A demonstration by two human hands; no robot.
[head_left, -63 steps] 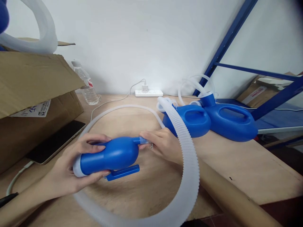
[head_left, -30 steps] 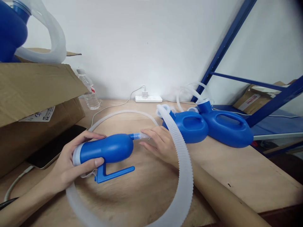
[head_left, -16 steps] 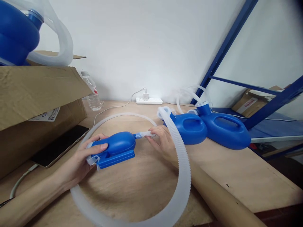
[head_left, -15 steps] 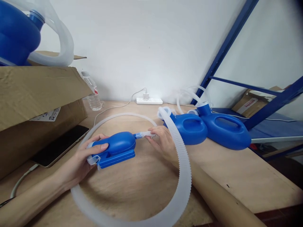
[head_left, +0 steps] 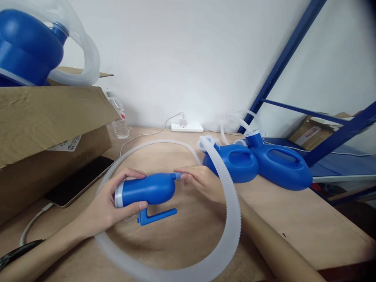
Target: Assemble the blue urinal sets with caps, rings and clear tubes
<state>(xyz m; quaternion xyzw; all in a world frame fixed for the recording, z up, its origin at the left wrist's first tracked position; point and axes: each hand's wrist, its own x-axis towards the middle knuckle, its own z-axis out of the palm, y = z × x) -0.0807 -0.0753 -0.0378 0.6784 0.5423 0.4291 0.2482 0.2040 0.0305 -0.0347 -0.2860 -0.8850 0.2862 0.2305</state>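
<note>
My left hand (head_left: 110, 203) is wrapped round a blue plastic urinal head (head_left: 149, 188), which lies sideways above the table. It has a pale rim at the left, an L-shaped blue arm (head_left: 160, 216) below and a narrow spout pointing right. At the spout's clear bluish tip (head_left: 178, 176), my right hand (head_left: 202, 180) pinches with its fingertips; the hose end there is mostly hidden by them. The translucent ribbed hose (head_left: 233, 211) loops over my right forearm, round the front and behind both hands, from a blue urinal bottle (head_left: 241, 172) at the right.
A second blue bottle (head_left: 284, 168) stands further right, by a blue metal rack (head_left: 282, 62). At left are an open cardboard box (head_left: 58, 109) with another blue bottle (head_left: 29, 47) on top, a phone (head_left: 80, 178) and a water bottle (head_left: 119, 117). A power strip (head_left: 187, 127) sits against the wall.
The urinal head has rolled in my left hand, so its arm now points lower and away from the body. My right fingers have moved left, onto the spout tip, covering the hose end.
</note>
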